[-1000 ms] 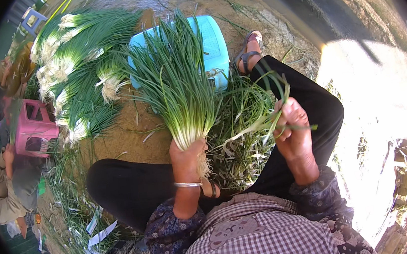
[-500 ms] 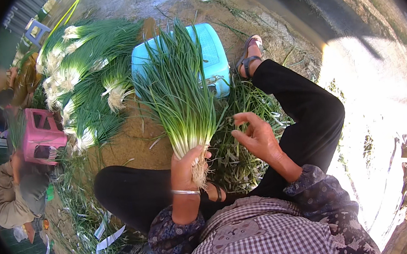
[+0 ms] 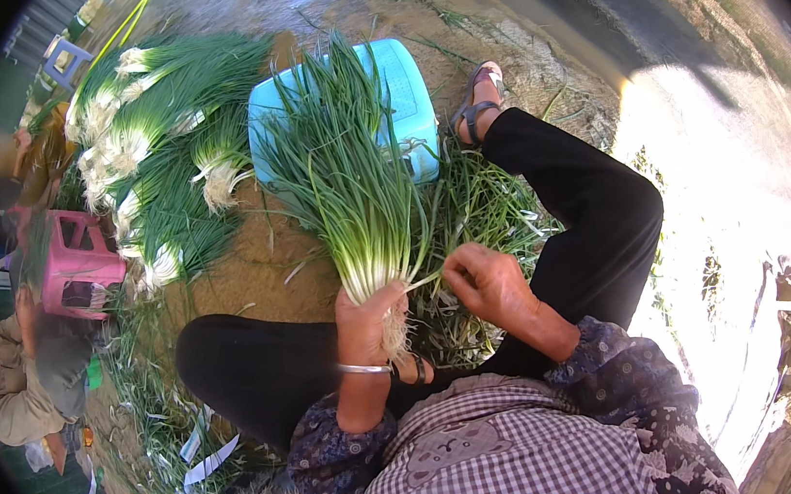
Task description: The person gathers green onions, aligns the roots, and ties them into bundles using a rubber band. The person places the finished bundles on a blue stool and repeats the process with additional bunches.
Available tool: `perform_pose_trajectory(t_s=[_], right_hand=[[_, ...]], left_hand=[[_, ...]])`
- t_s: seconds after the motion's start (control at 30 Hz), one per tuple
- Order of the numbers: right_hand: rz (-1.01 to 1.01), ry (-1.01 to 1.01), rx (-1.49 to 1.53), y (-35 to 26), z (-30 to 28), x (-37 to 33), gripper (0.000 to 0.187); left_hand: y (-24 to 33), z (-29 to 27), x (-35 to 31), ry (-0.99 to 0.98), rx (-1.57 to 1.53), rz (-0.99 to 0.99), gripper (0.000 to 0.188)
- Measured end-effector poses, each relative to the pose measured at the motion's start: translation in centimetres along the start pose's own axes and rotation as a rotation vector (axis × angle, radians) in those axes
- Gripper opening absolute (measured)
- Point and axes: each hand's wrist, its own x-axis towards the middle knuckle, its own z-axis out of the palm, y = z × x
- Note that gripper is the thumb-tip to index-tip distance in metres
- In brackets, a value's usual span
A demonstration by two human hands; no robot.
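Observation:
My left hand (image 3: 365, 325) is wrapped round a thick bunch of green onions (image 3: 370, 240) at its white stems. Pale roots (image 3: 394, 335) hang below that fist, and the long green leaves fan up and away over a light-blue plastic stool (image 3: 413, 99). Just right of the stems, my right hand (image 3: 493, 285) is closed with its fingers curled in a pinch. A thin pale strand (image 3: 424, 281) runs sideways from the bunch to these fingertips. The fingertips themselves are partly hidden.
Bundled green onions (image 3: 125, 146) lie piled at the far left, beside a pink stool (image 3: 80, 263). Loose leaf trimmings (image 3: 497, 192) cover the ground near my right leg. Other people (image 3: 24, 367) sit at the left edge. A yellow hose (image 3: 136, 23) runs behind.
My right hand has come down and left toward the stems, its spread fingers closing into a pinch at a strand. My left hand keeps its hold on the bunch.

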Motion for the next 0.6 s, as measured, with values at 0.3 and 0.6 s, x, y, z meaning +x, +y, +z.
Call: perform_pose_trajectory(t_s=[0.3,0.6], right_hand=[[0.158,0.109,-0.019,-1.5,-2.5,3.3,0.022],[-0.11,-0.123,-0.004,-1.3,1.3,3.0,0.016]], left_hand=[[-0.1,-0.6,0.1,0.057,-0.034,0.0,0.017],[0.6,-1.5,-0.5,0.082,-0.011,-0.01,0.026]])
